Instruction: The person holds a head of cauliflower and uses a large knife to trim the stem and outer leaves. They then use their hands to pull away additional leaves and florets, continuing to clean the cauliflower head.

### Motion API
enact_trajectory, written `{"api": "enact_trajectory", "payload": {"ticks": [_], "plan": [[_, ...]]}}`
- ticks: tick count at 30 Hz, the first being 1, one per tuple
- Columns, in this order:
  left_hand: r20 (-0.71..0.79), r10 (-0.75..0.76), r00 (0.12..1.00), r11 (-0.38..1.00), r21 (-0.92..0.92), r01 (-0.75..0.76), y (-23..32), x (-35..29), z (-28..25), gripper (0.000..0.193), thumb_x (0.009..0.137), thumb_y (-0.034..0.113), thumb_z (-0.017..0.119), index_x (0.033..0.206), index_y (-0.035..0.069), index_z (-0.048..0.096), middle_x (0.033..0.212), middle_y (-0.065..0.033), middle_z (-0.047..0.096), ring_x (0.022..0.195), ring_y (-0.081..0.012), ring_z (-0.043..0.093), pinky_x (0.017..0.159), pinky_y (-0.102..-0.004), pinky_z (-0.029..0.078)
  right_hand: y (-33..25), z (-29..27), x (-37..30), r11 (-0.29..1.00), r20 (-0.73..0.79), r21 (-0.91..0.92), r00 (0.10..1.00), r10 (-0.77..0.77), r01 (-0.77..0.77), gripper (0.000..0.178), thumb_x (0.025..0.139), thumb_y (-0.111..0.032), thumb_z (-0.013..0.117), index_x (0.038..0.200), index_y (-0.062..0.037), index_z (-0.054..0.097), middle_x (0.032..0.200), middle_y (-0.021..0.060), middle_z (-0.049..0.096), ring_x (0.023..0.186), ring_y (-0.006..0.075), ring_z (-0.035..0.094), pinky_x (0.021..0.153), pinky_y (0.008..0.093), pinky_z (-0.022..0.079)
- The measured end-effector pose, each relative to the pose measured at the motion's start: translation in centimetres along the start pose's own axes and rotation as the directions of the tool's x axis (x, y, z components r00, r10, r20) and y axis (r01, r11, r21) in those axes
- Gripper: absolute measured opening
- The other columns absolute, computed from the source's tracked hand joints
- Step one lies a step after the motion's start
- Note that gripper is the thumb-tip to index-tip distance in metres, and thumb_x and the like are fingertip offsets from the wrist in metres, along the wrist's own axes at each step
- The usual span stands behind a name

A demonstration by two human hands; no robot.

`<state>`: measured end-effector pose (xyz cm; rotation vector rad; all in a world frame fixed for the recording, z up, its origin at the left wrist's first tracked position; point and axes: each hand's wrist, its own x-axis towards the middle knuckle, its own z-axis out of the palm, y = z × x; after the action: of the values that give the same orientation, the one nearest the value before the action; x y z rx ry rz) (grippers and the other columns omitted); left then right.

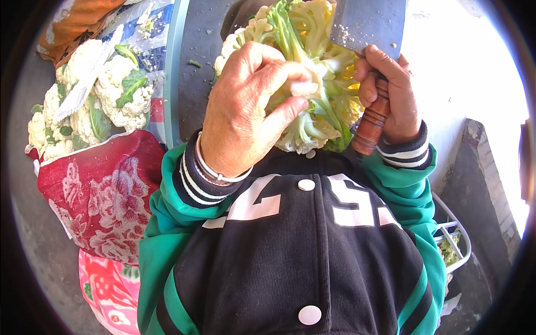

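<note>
Cauliflower (329, 70) sat in front of the person's chest with its cut, branching underside turned up — thick pale-green stalks fanned out from the middle to creamy, knobbly clumps at the rim, yellower in the gaps and toward the right. Smooth green leaf ribs ran across it at the top and lower right; what bore its weight could not be told. The left hand (243, 109) lay over its left part, half curled, thumb reaching to the stalks; its fingertips were blurred, so whether they pinched a piece was unclear. The right hand (397, 92) was closed around a knife (369, 28) just beside the head, its broad, flat metal blade pointing up and flecked with crumbs, its round handle of ringed, reddish-brown wood pointing down. A thin, pale bracelet (215, 170) circled the left wrist, above the striped, ribbed cuff of a black and green jacket (296, 262) with round white buttons. To the left — beyond a smooth, pale-blue rim (174, 72) — more cauliflowers (120, 89), bumpy and white with crinkled leaves, were heaped beside a soft, dark-red cloth (106, 190) patterned with pale flowers.
</note>
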<state>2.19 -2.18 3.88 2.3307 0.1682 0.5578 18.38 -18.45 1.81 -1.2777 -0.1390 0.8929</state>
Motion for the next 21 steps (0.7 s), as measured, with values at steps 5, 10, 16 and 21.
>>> {"api": "enact_trajectory", "payload": {"ticks": [5, 10, 16, 21], "plan": [[0.018, 0.067, 0.998, 0.998, -0.016, -0.066, 0.1, -0.4, -0.2, 0.021, 0.074, 0.000, 0.081, 0.090, 0.006, 0.069, 0.094, -0.0069, 0.067, 0.090, -0.0263, 0.066, 0.079, -0.0357, 0.053, -0.1, 0.2, 0.0, 1.000, -0.013, -0.005, 1.000, 0.008, -0.008, 0.022, 0.099, -0.017, 0.060, 0.083, -0.0031, 0.063, 0.070, 0.0068, 0.066, 0.047, 0.0098, 0.053, 0.045, 0.0236, 0.045], [-0.044, 0.231, 0.972, 0.969, 0.096, -0.226, -0.5, -0.5, 0.2, 0.022, 0.070, -0.002, 0.081, 0.086, 0.007, 0.068, 0.094, -0.0062, 0.070, 0.087, -0.0275, 0.066, 0.080, -0.0373, 0.054, -0.1, 0.1, 0.0, 1.000, -0.017, -0.009, 1.000, 0.015, -0.015, 0.022, 0.098, -0.017, 0.060, 0.082, -0.0031, 0.064, 0.070, 0.0078, 0.067, 0.048, 0.0106, 0.055, 0.046, 0.0242, 0.045], [-0.040, 0.276, 0.960, 0.959, 0.075, -0.272, -1.1, -1.0, 0.5, 0.028, 0.067, -0.006, 0.078, 0.087, 0.009, 0.066, 0.092, -0.0054, 0.070, 0.086, -0.0282, 0.066, 0.079, -0.0380, 0.055, -0.1, 0.3, -0.1, 1.000, -0.030, -0.008, 0.999, 0.015, -0.015, 0.022, 0.098, -0.017, 0.061, 0.081, -0.0029, 0.064, 0.070, 0.0076, 0.067, 0.047, 0.0107, 0.054, 0.045, 0.0239, 0.044], [-0.085, 0.298, 0.951, 0.954, 0.052, -0.294, -2.0, -1.4, 1.7, 0.025, 0.071, -0.004, 0.076, 0.089, 0.009, 0.065, 0.091, -0.0060, 0.069, 0.086, -0.0283, 0.066, 0.080, -0.0384, 0.055, 0.0, 0.1, 0.0, 0.999, -0.010, -0.011, 0.999, 0.039, -0.039, 0.022, 0.098, -0.017, 0.061, 0.081, -0.0029, 0.064, 0.070, 0.0076, 0.067, 0.047, 0.0107, 0.054, 0.044, 0.0237, 0.043]]}}
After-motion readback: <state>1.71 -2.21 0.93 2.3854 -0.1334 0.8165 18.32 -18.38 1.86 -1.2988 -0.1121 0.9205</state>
